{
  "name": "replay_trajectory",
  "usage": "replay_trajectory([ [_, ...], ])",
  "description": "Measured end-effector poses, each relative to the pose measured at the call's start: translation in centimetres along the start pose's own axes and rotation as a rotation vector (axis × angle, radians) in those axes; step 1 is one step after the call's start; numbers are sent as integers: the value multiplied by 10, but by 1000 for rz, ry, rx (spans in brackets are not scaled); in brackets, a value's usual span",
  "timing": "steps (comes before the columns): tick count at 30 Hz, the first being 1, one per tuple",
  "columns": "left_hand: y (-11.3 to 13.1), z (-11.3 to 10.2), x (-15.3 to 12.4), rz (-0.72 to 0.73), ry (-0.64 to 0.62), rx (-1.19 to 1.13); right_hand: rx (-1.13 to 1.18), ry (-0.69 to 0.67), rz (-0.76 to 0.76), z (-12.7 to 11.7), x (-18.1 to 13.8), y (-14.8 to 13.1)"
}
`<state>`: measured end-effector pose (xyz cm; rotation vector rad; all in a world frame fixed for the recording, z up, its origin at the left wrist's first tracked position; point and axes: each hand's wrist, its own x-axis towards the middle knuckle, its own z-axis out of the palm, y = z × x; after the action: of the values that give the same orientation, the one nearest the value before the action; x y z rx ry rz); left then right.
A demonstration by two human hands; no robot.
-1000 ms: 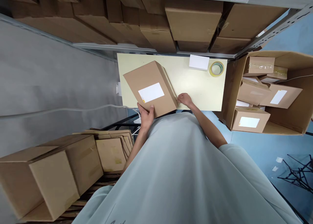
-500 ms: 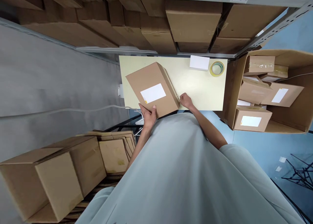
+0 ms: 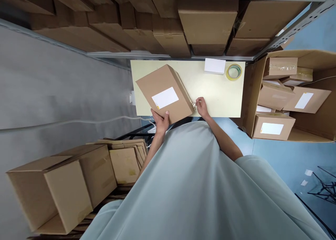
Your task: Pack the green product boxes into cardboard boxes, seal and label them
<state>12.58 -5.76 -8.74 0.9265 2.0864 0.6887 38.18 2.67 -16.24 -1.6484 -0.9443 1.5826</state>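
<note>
the left hand [image 3: 160,121] grips a brown cardboard box [image 3: 162,79] on a pale-yellow rectangular table [image 3: 217,94] while the right hand [image 3: 202,107] pinches a clear, shiny strip [image 3: 194,103] (probably tape) at the box's right corner, best held taut with the box braced.

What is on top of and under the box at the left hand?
A white label lies on the upper face of the box. The cream table shows beyond it, but whatever is directly underneath is covered.
</note>
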Motion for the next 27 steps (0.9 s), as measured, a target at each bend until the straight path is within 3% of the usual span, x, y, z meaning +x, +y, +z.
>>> replay_trajectory([
  [4,9,7,-2,-45,53,31,8,102,38,-21,-6,-8],
  [8,16,9,-6,43,67,75,-60,26,70,-29,5,-23],
  [14,17,4,-5,68,32,93,-169,-106,9,2,35,-39],
  [20,16,4,-4,73,23,106,-321,-157,43,30,42,-37],
  [24,15,6,-7,99,43,65,-427,-68,19,11,47,-38],
  [27,12,8,-8,115,36,16,-381,-67,-49,-8,48,-42],
])
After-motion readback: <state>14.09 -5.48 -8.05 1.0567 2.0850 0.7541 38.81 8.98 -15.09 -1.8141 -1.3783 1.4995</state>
